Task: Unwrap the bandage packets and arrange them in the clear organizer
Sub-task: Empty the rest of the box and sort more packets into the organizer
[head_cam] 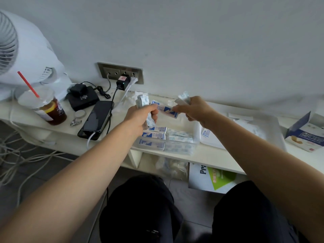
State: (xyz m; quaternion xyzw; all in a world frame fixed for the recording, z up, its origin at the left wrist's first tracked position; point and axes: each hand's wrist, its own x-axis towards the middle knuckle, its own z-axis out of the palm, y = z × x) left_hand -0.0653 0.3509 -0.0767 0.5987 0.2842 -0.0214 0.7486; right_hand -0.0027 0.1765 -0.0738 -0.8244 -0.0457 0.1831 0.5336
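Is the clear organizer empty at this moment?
No, several blue-and-white bandage packets lie side by side inside the clear organizer on the shelf.

Both arms stretch forward; left hand [141, 118] and right hand [195, 111] each pinch one shared bandage packet [166, 110].

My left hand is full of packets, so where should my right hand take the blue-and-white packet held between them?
Pinch the blue-and-white packet at its right end, from the right along its length. It is a flat, narrow strip; the left hand covers its left end, so only the right end offers both flat faces. The right hand also holds a wrapper.
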